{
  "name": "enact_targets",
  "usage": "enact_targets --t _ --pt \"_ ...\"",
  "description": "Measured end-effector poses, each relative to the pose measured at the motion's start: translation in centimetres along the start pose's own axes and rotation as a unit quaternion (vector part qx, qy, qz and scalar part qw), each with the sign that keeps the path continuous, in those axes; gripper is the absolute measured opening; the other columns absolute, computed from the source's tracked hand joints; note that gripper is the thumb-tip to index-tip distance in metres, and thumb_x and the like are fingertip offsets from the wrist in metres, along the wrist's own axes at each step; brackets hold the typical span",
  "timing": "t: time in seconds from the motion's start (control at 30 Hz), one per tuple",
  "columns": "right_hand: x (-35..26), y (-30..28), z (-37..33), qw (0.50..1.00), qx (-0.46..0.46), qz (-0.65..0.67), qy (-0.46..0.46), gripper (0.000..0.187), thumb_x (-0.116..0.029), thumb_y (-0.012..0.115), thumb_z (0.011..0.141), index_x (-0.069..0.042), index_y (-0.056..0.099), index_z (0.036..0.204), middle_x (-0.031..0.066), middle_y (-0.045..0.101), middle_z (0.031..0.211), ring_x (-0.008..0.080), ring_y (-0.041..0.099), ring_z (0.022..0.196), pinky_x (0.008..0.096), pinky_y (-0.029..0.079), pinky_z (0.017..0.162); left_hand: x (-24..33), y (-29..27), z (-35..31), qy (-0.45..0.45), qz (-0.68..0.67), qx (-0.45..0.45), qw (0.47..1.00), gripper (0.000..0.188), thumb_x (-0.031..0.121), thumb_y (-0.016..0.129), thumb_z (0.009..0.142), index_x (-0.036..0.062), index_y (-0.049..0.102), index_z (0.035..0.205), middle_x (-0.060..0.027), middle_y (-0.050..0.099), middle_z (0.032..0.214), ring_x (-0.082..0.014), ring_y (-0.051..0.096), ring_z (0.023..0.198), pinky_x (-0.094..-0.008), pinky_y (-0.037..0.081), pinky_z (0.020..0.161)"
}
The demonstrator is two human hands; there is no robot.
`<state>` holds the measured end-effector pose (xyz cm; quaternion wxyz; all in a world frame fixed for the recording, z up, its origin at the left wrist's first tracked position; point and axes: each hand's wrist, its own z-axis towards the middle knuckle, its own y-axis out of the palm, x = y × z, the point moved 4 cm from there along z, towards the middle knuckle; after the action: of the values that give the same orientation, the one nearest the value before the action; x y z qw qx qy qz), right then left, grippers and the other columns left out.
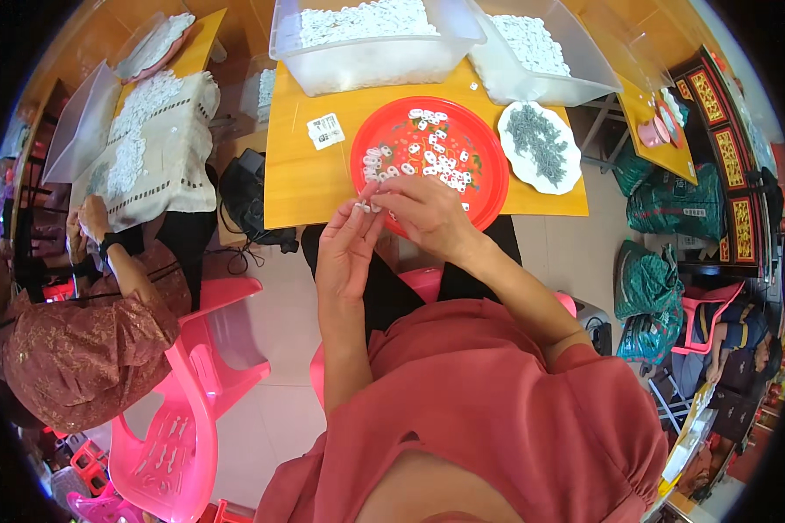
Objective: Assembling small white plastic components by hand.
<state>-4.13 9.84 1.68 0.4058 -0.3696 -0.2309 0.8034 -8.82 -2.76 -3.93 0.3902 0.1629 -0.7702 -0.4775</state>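
Over the near left edge of a round red tray (490, 193), my two hands meet at the fingertips. My left hand (347, 251) is closed in a pinch on a small white plastic piece (364, 207). Beside it, the fingers of my right hand (429, 216) are pressed together against the same spot; what they pinch is too small to make out. Many small white two-holed pieces (445, 166) lie scattered in the tray. To its right, a white scalloped plate (569, 177) bears a heap of thin grey pins (539, 144).
Two clear plastic bins (375, 61) (541, 85) of white pieces stand at the table's (301, 183) back. A white label card (325, 131) lies left of the tray. At far left another person (96, 331) works beside a pink chair (170, 436). Green sacks (645, 288) sit at right.
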Motion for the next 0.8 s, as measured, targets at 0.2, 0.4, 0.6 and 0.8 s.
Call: enact_targets --t 0.2,0.4,0.6,0.8 --pt "-0.1 0.7 -0.5 0.982 0.063 0.100 0.145 0.017 -0.001 0.061 0.077 -0.003 0.063 0.094 0.0102 0.062 0.089 0.0264 0.062 0.074 0.0332 0.049 0.061 -0.4 -1.0 0.3 0.007 -0.004 0.013 1.000 0.014 0.006 0.053 0.091 0.0008 0.049 0.103 -0.0205 0.048 0.128 -0.0250 0.050 0.117 -0.0376 0.041 0.103" --pt "-0.5 0.9 -0.3 0.965 0.044 0.089 0.244 0.018 -0.008 0.066 0.078 -0.003 0.063 0.095 0.0096 0.060 0.084 0.0220 0.060 0.065 0.0312 0.048 0.058 -0.2 -0.6 0.2 0.023 0.002 0.005 1.000 0.012 0.006 0.052 0.091 0.0032 0.051 0.103 -0.0184 0.047 0.130 -0.0233 0.051 0.116 -0.0367 0.041 0.102" --pt "-0.6 1.5 -0.4 0.964 0.048 0.046 0.258 0.018 -0.011 0.067 0.077 -0.004 0.063 0.093 0.0092 0.058 0.081 0.0222 0.059 0.064 0.0318 0.048 0.058 -0.8 -0.3 0.2 0.043 -0.029 0.014 0.999 0.010 0.000 0.052 0.089 0.0007 0.055 0.099 -0.0181 0.049 0.128 -0.0219 0.052 0.113 -0.0347 0.043 0.099" --pt "0.4 1.0 -0.5 0.919 0.032 0.206 0.335 0.014 -0.010 0.066 0.080 -0.002 0.063 0.092 0.0045 0.062 0.077 0.0116 0.056 0.062 0.0242 0.044 0.055 -0.5 0.5 -0.1 0.053 -0.016 0.016 0.998 0.011 -0.001 0.053 0.089 0.0013 0.056 0.099 -0.0170 0.052 0.125 -0.0207 0.051 0.115 -0.0344 0.043 0.100"
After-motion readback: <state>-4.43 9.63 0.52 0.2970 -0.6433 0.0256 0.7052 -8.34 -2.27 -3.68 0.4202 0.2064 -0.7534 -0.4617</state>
